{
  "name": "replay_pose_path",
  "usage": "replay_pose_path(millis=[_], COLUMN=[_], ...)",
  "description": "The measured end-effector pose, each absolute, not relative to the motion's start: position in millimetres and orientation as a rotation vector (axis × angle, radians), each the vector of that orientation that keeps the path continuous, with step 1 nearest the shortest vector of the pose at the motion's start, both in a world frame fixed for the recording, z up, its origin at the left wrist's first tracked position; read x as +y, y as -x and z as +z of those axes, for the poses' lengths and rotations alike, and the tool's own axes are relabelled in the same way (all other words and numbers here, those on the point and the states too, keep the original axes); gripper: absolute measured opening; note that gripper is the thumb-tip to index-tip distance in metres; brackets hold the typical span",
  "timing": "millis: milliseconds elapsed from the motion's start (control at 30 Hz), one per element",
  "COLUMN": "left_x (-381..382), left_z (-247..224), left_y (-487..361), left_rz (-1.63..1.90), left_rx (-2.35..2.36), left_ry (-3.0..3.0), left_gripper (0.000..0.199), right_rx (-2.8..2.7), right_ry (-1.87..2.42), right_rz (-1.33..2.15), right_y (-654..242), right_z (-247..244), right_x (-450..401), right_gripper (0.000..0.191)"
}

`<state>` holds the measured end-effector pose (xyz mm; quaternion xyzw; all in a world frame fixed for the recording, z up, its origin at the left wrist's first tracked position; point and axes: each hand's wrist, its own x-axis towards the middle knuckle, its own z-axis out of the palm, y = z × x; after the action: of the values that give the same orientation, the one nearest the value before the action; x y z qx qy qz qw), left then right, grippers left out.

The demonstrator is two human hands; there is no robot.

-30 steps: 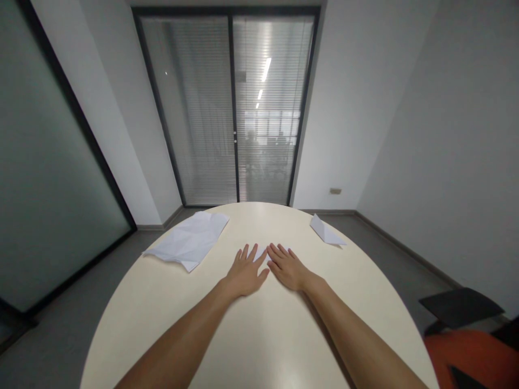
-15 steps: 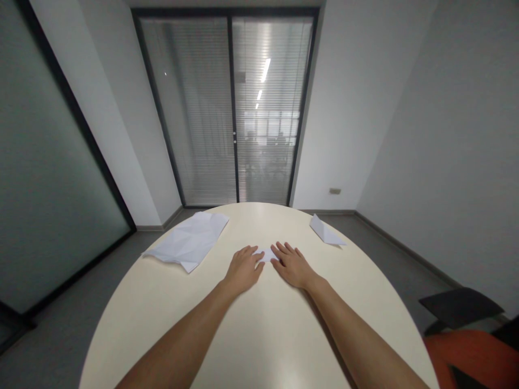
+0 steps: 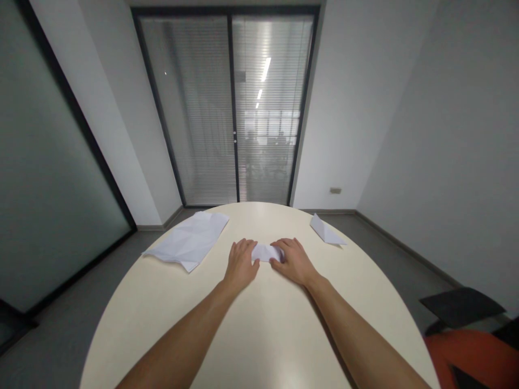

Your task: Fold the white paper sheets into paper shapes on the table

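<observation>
Both our hands have curled since the earlier frame: left hand [image 3: 240, 263] and right hand [image 3: 292, 260] now pinch the folded paper [image 3: 265, 252] between them, on the desk [image 3: 263, 329].

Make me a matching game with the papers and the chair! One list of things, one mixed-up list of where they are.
Things:
1. small folded paper
2. creased sheet
3. paper triangle
4. orange chair

Places:
A. far right part of the table
B. bottom right corner, off the table
C. between the left hand and right hand
D. left part of the table

Pairs: 1-C, 2-D, 3-A, 4-B
</observation>
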<state>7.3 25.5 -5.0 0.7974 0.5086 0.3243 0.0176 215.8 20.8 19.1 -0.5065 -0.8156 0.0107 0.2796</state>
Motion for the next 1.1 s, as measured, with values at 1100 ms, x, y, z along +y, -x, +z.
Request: replay_pose_path(millis=[1100], left_x=[18], left_z=[11], left_y=[-10], left_rz=[1.246], left_rx=[1.412], left_ry=[-2.402], left_gripper=[0.029], right_rx=[-2.123], right_ry=[1.313], right_rz=[-0.091], right_y=[-220], right_z=[18], right_x=[26], right_gripper=[0.043])
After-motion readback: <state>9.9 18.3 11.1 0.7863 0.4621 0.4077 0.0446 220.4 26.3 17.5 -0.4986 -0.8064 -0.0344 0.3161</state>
